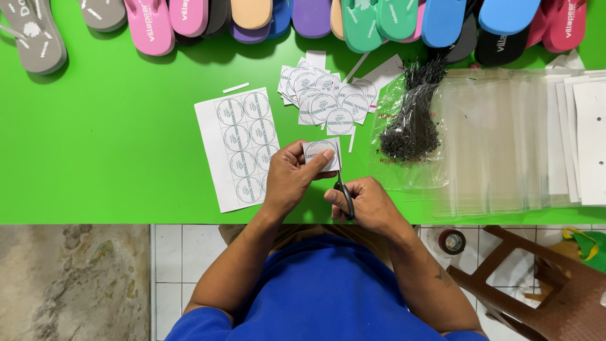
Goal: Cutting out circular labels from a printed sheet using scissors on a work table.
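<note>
Pinching a small square label cut-out (322, 155) between thumb and fingers, the left hand (291, 180) holds it just above the table edge, the paper standing at about one o'clock from the palm. The right hand (366, 205) is clenched around the black handles of a pair of scissors (344, 192), whose blades point toward twelve o'clock and meet the right edge of the cut-out.

At nine o'clock from the hands lies a white printed sheet (237, 148), rectangular and tilted, carrying two columns of round grey-outlined labels. At twelve o'clock sits a loose pile of cut labels (325, 101), small white squares each with a printed circle, overlapping one another, with thin paper offcuts about them. At two o'clock a bundle of thin black ties (413, 117) lies inside a crinkled clear plastic bag. At three o'clock clear flat plastic sleeves (499, 139) are stacked, with white cards beside them.

The green table (107, 151) is smooth and glossy. Along its far edge, foam flip-flops (151, 25) in pink, grey, purple, teal, blue and black lie in a row.
</note>
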